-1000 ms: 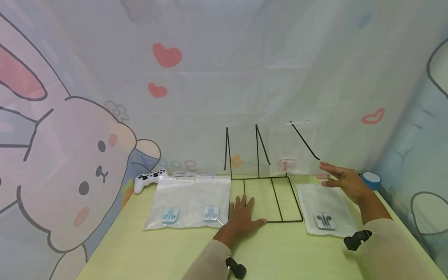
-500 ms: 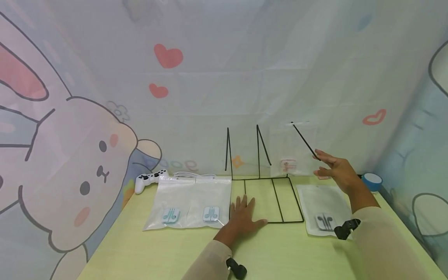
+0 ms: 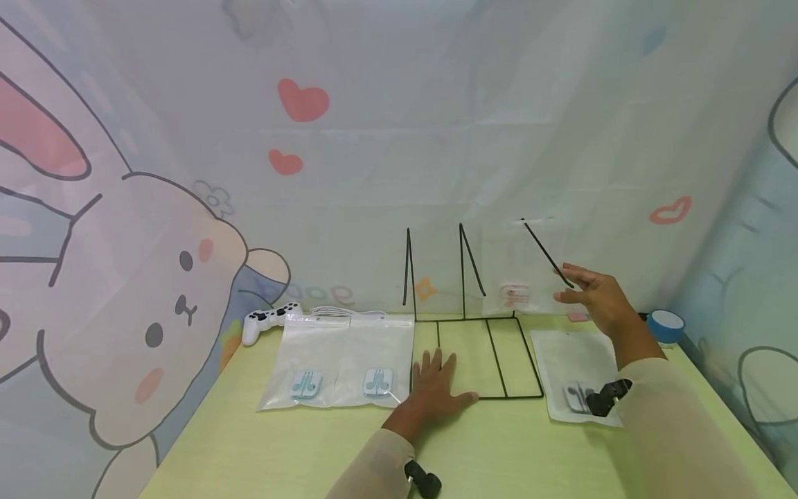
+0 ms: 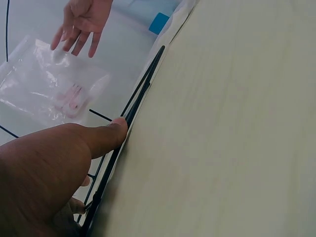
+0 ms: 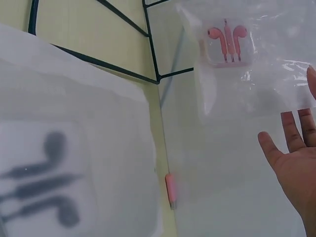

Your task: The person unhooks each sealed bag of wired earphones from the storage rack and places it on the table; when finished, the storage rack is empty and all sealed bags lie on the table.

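My left hand [image 3: 433, 388] lies spread over the left part of a black wire rack's base [image 3: 511, 398]; its thumb touches the front wire in the left wrist view. From the rack's right hook [image 3: 547, 255] hangs a clear plastic bag [image 3: 499, 256] holding pink earphones [image 5: 228, 42] in a case. My right hand [image 3: 596, 298] is beside this bag and the hook's tip, with fingers extended and nothing gripped. Whether its fingertips touch the bag, I cannot tell. Below it, a frosted bag [image 3: 567, 357] with dark earphones [image 5: 44, 182] lies flat.
Left of the rack lie clear bags [image 3: 343, 346] with teal earphones [image 3: 377, 382]. Behind them are a white game controller [image 3: 268, 320] and a coiled white cable [image 3: 337, 311]. A blue tape roll [image 3: 666, 326] and a small pink object [image 3: 578, 317] are at the back right.
My right hand has moved left and slightly up, from right of the hook's tip to beside the hanging bag. My left hand stays on the rack.
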A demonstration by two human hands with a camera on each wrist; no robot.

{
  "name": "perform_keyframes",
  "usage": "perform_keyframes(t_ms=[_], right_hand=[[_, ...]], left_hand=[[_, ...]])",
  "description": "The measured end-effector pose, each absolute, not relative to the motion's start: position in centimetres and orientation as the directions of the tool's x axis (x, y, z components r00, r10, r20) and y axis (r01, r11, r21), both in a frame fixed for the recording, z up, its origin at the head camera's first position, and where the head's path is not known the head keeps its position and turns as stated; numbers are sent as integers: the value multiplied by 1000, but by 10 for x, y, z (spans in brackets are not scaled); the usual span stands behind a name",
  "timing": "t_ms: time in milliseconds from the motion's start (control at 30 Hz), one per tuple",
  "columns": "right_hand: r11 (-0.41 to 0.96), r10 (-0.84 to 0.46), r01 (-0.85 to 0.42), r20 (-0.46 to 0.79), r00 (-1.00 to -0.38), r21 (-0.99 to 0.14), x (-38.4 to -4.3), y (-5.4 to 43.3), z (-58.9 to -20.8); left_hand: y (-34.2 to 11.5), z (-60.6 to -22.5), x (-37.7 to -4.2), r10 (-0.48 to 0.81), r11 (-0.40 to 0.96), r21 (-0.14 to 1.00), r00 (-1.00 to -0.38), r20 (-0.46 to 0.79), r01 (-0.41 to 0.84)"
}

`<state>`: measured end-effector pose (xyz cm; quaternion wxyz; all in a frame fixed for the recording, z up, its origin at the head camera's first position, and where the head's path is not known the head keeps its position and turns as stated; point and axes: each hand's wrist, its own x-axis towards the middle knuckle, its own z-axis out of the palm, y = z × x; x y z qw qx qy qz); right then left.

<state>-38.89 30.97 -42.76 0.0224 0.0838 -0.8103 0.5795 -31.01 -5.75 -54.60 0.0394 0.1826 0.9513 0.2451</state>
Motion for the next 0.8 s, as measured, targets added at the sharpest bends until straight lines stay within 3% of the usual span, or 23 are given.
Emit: perform_keyframes(t_ms=[433, 800], right_hand=[[361, -159, -83, 26, -987, -929, -386, 291, -418], [381, -142, -113, 63, -988, -918, -384, 283, -410]], left_hand=[[-58, -549, -311, 369, 808, 488, -929, 18, 330], [-58, -552, -314, 365, 812, 483, -931, 18, 328]])
